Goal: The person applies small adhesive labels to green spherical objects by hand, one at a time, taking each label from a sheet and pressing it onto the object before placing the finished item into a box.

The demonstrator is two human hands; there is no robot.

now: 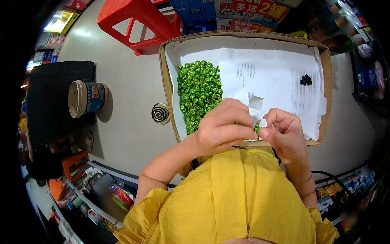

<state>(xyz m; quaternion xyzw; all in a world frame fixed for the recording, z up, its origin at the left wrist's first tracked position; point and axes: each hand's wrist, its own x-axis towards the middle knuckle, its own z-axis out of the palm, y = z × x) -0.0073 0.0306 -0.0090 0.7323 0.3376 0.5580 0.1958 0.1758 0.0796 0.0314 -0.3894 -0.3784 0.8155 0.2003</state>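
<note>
My left hand (227,126) and my right hand (288,131) meet near the front edge of a shallow cardboard box (326,91). Between their fingertips is a small green faceted piece (257,128) with a bit of white paper (262,123) against it; fingers partly cover both. To the left, many shiny green pieces with yellow marks (199,87) lie heaped, partly hidden by my left hand. A small pale paper square (256,102) rests just beyond my fingers. Farther right, a cluster of small black pieces (305,80) sits on printed white sheets (271,73) lining the box.
A mosquito coil in a round tin (160,113) sits left of the box. Beyond it, a plastic bucket (88,99) stands by a black surface (58,106). A red plastic stool (137,27) and printed cartons (243,13) border the far side. Stocked shelves (103,195) are behind me.
</note>
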